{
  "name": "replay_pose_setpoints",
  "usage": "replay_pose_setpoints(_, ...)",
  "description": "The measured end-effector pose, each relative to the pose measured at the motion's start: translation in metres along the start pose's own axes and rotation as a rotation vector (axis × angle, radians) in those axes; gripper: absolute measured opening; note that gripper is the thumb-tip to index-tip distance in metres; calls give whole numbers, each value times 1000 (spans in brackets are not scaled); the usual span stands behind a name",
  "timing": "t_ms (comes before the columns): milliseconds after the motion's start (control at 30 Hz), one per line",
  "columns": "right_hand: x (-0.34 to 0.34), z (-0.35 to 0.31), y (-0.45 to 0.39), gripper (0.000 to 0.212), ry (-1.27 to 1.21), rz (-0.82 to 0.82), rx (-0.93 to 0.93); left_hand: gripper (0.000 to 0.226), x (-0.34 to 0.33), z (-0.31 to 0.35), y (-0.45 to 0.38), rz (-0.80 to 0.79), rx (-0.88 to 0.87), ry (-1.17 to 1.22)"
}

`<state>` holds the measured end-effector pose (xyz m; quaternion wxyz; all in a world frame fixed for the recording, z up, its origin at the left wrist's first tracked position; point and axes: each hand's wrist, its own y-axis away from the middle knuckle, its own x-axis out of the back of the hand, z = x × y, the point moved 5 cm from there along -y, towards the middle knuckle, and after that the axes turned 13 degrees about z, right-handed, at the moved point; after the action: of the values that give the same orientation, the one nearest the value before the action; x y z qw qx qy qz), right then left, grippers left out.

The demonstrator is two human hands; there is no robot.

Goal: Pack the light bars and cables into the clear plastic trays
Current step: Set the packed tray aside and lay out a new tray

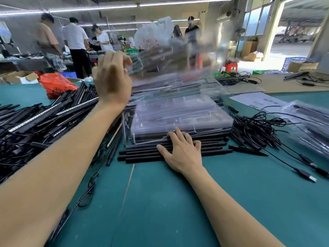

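- The left hand is raised above the surface, its grip seeming to pinch the edge of a blurred clear plastic tray that is hanging tilted in the air; blur hides the fingertips, so the pinch is a judgement.
- The right hand is lying with relaxed, spread fingers on a row of black round light bars, fingertips touching the near rim of the stack of clear plastic trays; its grip is holding nothing.
- The stack is sitting on the teal surface directly behind that row, and the top tray appears unfilled.
- A large heap of black light bars with LED strips is lying to the left, and a tangle of black cables with USB plugs to the right.
- Filled trays in a clear bag are resting at the far right, so some packing looks done.
- Judging by both heaps, most of the work is remaining.
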<state>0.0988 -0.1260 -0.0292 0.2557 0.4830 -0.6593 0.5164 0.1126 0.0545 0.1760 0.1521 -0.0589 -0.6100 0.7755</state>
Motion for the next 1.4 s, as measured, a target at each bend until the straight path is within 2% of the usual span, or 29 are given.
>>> replay_pose_setpoints(100, 0, 1, 1, 66, -10, -1, -18, 28, 9, -6, -16, 83, 132, 9)
replay_pose_setpoints(167, -1, 1, 1, 67, -13, -18, -25, 26, 14, -9, -20, 126, 156, 20)
replay_pose_setpoints(333, 0, 2, 0, 67, -57, -7, -13, 18, 17, 15, 10, 37, -34, 137)
replay_pose_setpoints(567, 10, 5, 0, 73, -104, 78, -60, 19, 30, 40, 70, -2, -148, 127)
replay_pose_setpoints(600, 15, 4, 0, 72, -117, 129, -79, 19, 31, 41, 76, -20, -156, 121)
replay_pose_setpoints(667, 33, 3, 2, 65, -141, 362, -101, 20, 33, 42, 86, -57, -155, 111)
replay_pose_setpoints(733, 49, 4, 5, 41, -169, 588, -88, 21, 36, 42, 96, -83, -154, 111)
replay_pose_setpoints(767, 52, 5, 4, 27, -204, 597, -72, 21, 37, 42, 102, -90, -157, 110)
replay_pose_setpoints(800, 50, 6, 2, 17, -253, 549, -58, 22, 39, 42, 108, -95, -157, 106)
replay_pose_setpoints(867, 43, 5, 0, 17, -332, 430, -50, 23, 44, 42, 121, -102, -145, 94)
replay_pose_setpoints(1000, 23, 1, -2, 57, -243, 201, 19, 25, 50, 44, 139, -81, -159, 94)
replay_pose_setpoints(1100, 16, 2, -1, 70, -240, 150, 57, 23, 54, 42, 138, -25, -149, 107)
replay_pose_setpoints(1167, 17, 1, 1, 69, -304, 188, 83, 22, 57, 41, 139, 13, -143, 134)
replay_pose_setpoints(1233, 22, 5, 1, 60, -411, 298, 31, 22, 61, 41, 141, 44, -159, 164)
replay_pose_setpoints(1300, 32, 15, 0, 43, -644, 400, -137, 23, 62, 40, 142, 58, -177, 172)
replay_pose_setpoints(1367, 41, 27, 1, 21, -996, 479, -366, 26, 63, 42, 141, 57, -195, 163)
replay_pose_setpoints(1400, 43, 35, 1, 17, -1197, 503, -502, 27, 65, 43, 141, 58, -217, 162)
